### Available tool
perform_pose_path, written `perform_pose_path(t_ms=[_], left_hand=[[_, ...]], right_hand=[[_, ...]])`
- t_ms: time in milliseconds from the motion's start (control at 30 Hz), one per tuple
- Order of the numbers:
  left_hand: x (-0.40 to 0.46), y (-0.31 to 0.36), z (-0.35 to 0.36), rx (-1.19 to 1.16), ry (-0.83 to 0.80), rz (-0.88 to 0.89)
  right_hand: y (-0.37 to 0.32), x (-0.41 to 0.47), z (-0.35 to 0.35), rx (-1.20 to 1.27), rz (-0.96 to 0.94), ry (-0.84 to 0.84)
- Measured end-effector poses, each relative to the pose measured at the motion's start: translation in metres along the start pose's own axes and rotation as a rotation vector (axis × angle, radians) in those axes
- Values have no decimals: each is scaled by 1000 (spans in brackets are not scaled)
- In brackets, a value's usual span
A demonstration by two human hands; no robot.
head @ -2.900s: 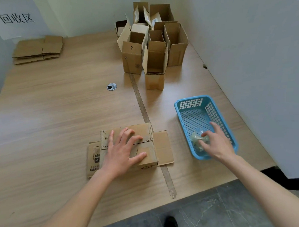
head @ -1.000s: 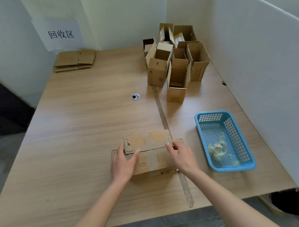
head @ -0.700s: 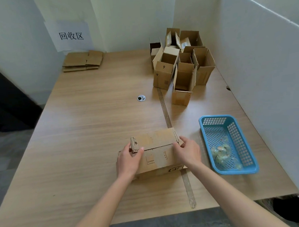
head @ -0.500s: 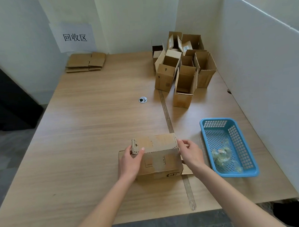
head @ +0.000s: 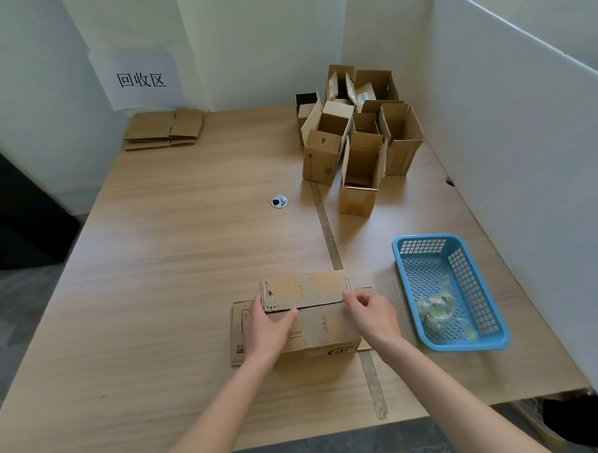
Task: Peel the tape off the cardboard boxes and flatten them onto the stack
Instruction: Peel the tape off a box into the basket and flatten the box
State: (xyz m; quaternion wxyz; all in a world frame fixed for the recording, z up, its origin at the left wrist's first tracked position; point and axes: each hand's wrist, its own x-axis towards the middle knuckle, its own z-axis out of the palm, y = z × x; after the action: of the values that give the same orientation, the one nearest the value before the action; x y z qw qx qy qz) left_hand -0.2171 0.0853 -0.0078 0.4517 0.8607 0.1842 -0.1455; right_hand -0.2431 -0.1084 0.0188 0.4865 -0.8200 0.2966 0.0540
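Observation:
A brown cardboard box point(head: 320, 323) lies near the table's front edge, half collapsed, with its end flaps spread flat on the wood. My left hand point(head: 266, 325) grips its left side, thumb on the top face. My right hand point(head: 371, 312) holds the right side, fingers curled at the upper corner. A stack of flattened boxes point(head: 165, 128) lies at the far left, below a paper sign on the wall. Several open upright boxes point(head: 350, 138) stand clustered at the far right.
A blue plastic basket point(head: 487, 338) with crumpled clear tape point(head: 438, 311) in it sits right of my right hand. White partition walls close the right side. A round cable hole point(head: 278, 201) and a taped seam point(head: 327, 232) mark the wooden table point(head: 155, 266).
My right hand left the basket and joined the left on the box. Both hands have taken the box by its sides and it has risen from flat to half standing.

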Motion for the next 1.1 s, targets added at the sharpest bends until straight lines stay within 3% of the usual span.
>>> perform_pose_path(t_ms=[167, 333, 433, 500, 567, 733, 867, 933, 1100], left_hand=[[2, 0, -2, -108, 25, 0], [12, 5, -11, -281, -22, -33], [23, 7, -26, -341, -127, -145], [26, 9, -34, -267, -218, -154], [24, 11, -32, -121, -269, -52], [5, 9, 9, 452, -142, 74], [-8, -6, 25, 583, -13, 162], [-5, -9, 19, 466, -33, 157], [17, 15, -33, -245, -117, 123]], right_hand=[[4, 3, -6, 247, 81, -28], [15, 6, -8, 114, 29, -57], [16, 11, -21, 186, 24, -281], [16, 13, -28, 97, 1, -429], [15, 8, -24, -140, -55, -460], [11, -9, 19, -472, -132, -229], [9, -16, 44, -669, -85, -102], [9, -17, 47, -619, -87, -79], [-13, 1, 8, -127, -293, -133]])
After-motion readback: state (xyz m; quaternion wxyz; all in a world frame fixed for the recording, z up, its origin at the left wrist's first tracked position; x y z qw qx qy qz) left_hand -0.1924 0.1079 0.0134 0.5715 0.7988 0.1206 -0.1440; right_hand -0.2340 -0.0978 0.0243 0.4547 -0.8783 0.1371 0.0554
